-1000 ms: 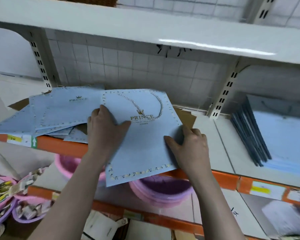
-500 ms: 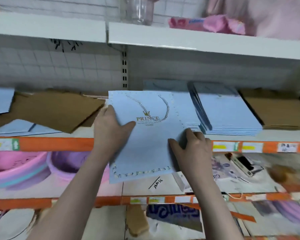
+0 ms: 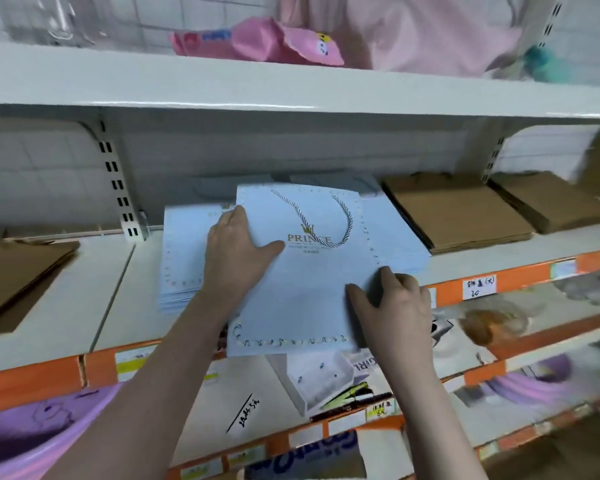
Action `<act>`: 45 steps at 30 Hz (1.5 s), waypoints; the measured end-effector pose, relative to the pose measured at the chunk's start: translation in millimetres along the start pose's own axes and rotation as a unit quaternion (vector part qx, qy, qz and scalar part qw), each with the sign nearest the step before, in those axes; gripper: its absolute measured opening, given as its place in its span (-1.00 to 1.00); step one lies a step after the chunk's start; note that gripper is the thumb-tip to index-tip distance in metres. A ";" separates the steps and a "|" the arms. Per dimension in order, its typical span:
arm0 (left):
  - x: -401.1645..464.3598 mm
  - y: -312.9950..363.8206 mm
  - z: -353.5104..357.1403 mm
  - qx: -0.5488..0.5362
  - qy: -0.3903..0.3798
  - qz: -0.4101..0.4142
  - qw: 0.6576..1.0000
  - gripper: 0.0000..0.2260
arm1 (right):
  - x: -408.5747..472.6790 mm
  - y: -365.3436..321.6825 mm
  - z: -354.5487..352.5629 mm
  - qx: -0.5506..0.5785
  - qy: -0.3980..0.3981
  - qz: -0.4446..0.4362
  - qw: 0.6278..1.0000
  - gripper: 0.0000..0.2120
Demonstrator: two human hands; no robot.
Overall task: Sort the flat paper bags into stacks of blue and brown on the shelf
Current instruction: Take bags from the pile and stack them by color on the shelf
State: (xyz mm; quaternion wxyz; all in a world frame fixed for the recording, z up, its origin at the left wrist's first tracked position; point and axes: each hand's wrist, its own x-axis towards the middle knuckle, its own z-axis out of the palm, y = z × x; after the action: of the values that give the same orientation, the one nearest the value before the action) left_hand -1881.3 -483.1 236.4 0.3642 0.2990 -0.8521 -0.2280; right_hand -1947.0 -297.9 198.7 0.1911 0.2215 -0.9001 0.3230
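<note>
I hold a flat blue paper bag (image 3: 312, 292) with a rope handle and gold "PRINCE" print over the shelf's front edge. My left hand (image 3: 238, 252) grips its left edge, thumb on top. My right hand (image 3: 392, 306) grips its lower right side, thumb on top and fingers underneath. Below the bag lies a stack of blue bags (image 3: 182, 265), and more blue bags (image 3: 404, 251) show at its right. Two stacks of brown bags (image 3: 461, 216) (image 3: 548, 202) lie to the right on the shelf (image 3: 111, 299). Another brown bag (image 3: 21, 268) lies at far left.
The shelf has an orange front rail (image 3: 520, 275) with price labels. An upper white shelf (image 3: 291, 88) carries pink goods (image 3: 257, 39). Lower shelves hold purple basins (image 3: 42, 431), a white box (image 3: 323, 382) and small items. A slotted upright (image 3: 118, 185) stands at back left.
The view has swung right along the shelf, and both hands have carried the blue bag from the mixed pile at left to above the blue stacks beside the brown ones.
</note>
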 end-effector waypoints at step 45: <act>99.9 56.1 167.8 0.073 -0.007 -0.121 0.990 -0.85 | 210.3 123.3 67.8 0.112 -0.211 -0.108 0.965 -0.58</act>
State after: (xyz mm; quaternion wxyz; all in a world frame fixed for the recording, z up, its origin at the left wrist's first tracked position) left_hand -2083.1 -481.7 212.9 0.3047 0.4243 -0.8266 -0.2095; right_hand -2199.3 -315.5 191.1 0.0043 0.4010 -0.8486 0.3449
